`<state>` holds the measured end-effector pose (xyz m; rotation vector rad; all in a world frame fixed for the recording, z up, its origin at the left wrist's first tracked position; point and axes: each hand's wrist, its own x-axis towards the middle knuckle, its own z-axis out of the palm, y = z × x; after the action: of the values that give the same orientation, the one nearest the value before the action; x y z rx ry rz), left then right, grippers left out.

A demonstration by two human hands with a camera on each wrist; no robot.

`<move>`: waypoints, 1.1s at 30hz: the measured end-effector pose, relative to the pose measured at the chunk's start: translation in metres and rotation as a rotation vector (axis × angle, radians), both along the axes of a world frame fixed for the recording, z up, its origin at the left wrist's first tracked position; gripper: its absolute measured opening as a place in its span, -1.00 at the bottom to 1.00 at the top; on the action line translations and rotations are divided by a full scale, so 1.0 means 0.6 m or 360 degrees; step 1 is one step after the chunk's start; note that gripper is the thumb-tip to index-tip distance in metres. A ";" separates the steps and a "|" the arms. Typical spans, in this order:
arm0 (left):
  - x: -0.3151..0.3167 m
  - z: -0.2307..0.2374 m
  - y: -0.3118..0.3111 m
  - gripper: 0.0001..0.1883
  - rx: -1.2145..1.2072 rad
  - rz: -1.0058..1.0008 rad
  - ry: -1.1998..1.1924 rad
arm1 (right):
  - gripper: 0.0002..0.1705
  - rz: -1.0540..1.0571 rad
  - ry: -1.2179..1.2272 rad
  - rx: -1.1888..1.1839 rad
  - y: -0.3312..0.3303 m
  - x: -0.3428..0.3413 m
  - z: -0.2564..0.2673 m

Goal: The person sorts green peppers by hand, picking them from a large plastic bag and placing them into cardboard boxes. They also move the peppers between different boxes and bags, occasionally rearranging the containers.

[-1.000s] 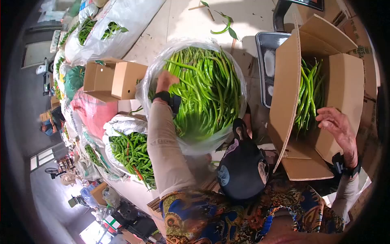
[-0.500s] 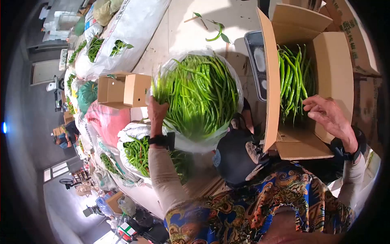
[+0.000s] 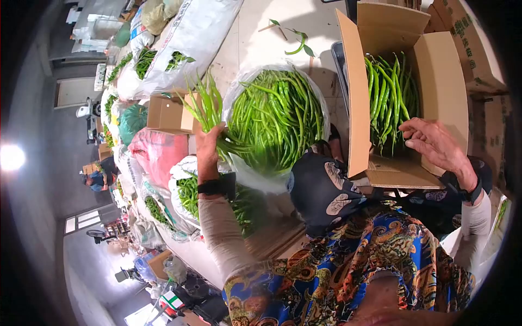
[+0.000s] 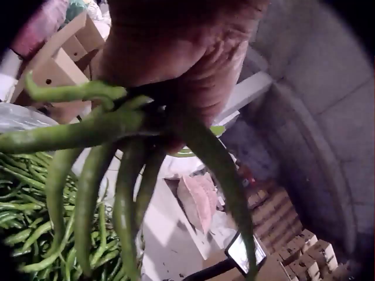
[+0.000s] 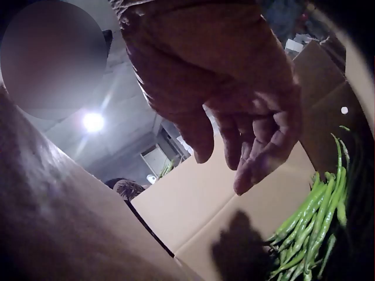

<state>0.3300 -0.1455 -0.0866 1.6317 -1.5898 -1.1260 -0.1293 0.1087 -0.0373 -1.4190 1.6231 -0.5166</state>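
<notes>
The head view shows the left hand clamped round a bunch of long green chili peppers, raised at the near-left edge of a clear plastic bag filled with a heap of the same peppers. The left wrist view adds what the head view conceals: several peppers of the bunch hang down below the palm, spread apart, while the fingertips are mostly hidden. That view also records stacked cartons at lower right.

The right hand is over the near end of an open cardboard box, beside the peppers in the box. The right wrist view settles its condition — fingers loosely bent, thumb apart, nothing held. Only there do a round hole in the box wall and the hand's shadow on the cardboard show.

Surface: pale tiled floor, with a loose curved pepper beyond the bag. Room: a white sack and a pink sack at left, grey walls, a bright lamp, and a second person in the background.
</notes>
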 end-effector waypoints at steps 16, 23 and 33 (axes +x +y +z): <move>-0.299 0.200 0.039 -0.48 0.0464 -0.0769 0.0983 | -0.69 0.0021 -0.0240 -0.0283 0.019 -0.040 -0.015; -0.453 0.235 0.098 -0.55 0.0584 -0.1158 0.1008 | -0.56 -0.0235 -0.0514 -0.0361 0.049 -0.068 0.010; -0.628 0.187 0.193 -0.58 0.0836 -0.1425 0.0860 | -0.43 -0.0729 -0.1037 -0.0748 0.091 -0.090 0.036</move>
<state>-0.0469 -0.0299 0.0256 0.6751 -1.7388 -2.3567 -0.1831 0.1631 -0.0157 -1.0069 1.3119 -1.5319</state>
